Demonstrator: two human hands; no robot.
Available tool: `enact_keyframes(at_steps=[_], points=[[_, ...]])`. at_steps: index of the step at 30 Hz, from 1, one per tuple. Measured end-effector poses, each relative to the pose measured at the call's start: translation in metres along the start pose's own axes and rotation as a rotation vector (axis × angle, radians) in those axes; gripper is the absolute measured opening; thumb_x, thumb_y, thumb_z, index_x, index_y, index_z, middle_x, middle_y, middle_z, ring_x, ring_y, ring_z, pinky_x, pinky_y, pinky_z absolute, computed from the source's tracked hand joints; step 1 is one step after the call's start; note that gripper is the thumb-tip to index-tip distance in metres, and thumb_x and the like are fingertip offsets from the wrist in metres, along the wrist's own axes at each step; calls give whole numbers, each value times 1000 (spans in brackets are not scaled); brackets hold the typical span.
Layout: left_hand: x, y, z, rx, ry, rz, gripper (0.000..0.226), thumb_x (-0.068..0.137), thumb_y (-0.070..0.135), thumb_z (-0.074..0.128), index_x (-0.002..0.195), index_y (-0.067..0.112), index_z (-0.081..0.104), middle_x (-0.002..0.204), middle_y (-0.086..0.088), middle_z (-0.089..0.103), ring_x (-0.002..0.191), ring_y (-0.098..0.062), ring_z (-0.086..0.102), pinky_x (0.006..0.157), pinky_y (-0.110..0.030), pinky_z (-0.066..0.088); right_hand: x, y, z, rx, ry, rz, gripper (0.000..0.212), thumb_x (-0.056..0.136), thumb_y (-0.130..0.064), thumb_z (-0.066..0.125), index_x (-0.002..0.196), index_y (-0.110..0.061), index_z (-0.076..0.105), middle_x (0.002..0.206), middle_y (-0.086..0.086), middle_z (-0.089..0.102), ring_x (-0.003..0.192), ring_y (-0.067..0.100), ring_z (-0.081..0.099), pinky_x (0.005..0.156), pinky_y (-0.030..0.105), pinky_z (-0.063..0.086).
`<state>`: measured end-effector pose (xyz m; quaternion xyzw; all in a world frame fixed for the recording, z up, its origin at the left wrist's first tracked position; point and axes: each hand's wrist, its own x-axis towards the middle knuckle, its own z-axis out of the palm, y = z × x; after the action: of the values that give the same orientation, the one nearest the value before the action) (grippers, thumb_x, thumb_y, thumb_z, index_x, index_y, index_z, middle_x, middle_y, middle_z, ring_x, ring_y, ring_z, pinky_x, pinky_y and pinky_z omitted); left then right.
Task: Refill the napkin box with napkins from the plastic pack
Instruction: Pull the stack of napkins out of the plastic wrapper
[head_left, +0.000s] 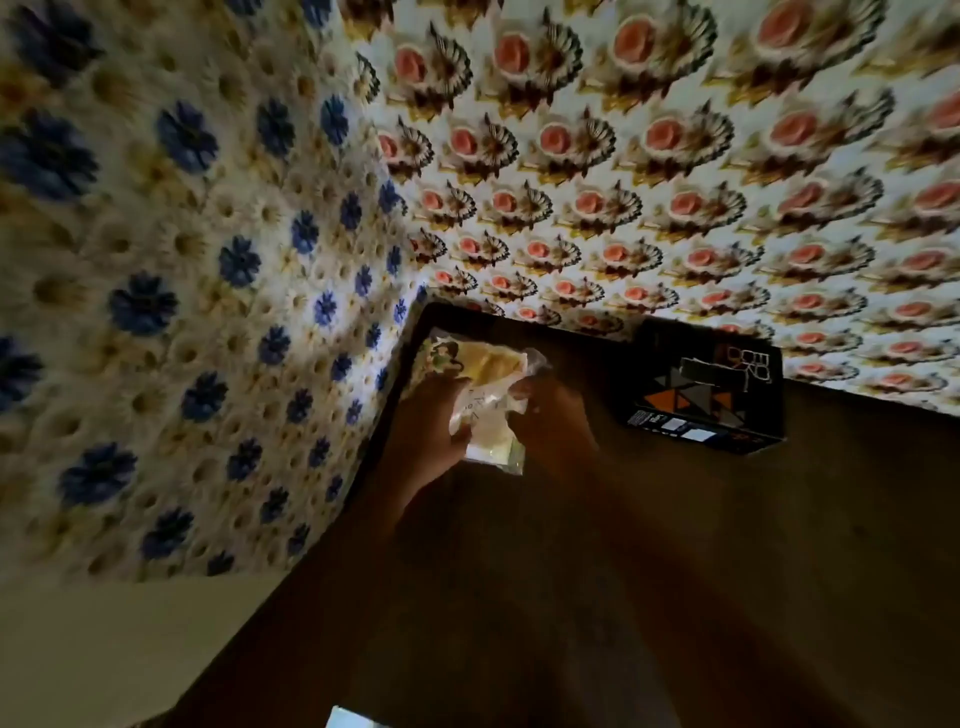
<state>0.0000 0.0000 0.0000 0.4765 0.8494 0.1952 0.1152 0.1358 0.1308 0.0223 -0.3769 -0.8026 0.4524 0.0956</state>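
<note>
A clear plastic pack (485, 395) of pale yellow napkins is held above the far left corner of a dark wooden table (675, 545). My left hand (423, 431) grips its left side. My right hand (548, 421) pinches the plastic on its right side near the top. The napkin box (709, 389), black with orange and grey triangles, lies on the table to the right of the pack, against the wall, apart from both hands. Whether the box is open is hard to tell in the dim light.
Floral-patterned walls meet in a corner right behind the table: blue flowers (208, 260) on the left, pink ones (675, 156) at the back. A small bright object (345, 719) shows at the bottom edge. The left table edge (332, 525) runs diagonally.
</note>
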Motion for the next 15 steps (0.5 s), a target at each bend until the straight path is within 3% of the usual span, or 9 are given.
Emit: enact_keyframes(at_steps=[2,5,10,13,15], points=[[19,-13,6,91,-103,43,68,85,38,72,146,28,41,156,-1,42,146,-25,37,115,-50,40,17,2,8,-115,-59,20,39,90,-11,69,128,-15,61,137,5,59,117,13,58,84,9,45],[44,-33,19,146,-289,63,82,81,54,71,149,41,26,165,3,26,154,-26,21,118,-58,31,44,12,25,-233,-179,23,50,91,-10,66,139,-12,52,146,8,50,134,25,49,104,28,41],[53,-49,38,188,-396,45,90,80,63,69,148,50,11,170,6,4,157,-32,4,120,-67,18,69,27,44,-437,-207,-77,56,88,-15,66,141,-17,48,150,5,42,121,29,60,86,38,59],[52,-52,45,201,-393,36,93,80,66,66,152,47,11,170,8,-4,157,-31,-3,121,-66,16,74,26,42,-574,-209,-109,50,92,-19,64,139,-16,47,146,6,44,115,29,62,75,34,55],[51,-53,47,179,-383,36,95,79,66,67,153,45,11,170,9,-5,157,-31,-5,121,-67,17,78,24,40,-644,-229,-112,47,93,-24,64,136,-16,47,139,7,50,113,29,63,76,36,55]])
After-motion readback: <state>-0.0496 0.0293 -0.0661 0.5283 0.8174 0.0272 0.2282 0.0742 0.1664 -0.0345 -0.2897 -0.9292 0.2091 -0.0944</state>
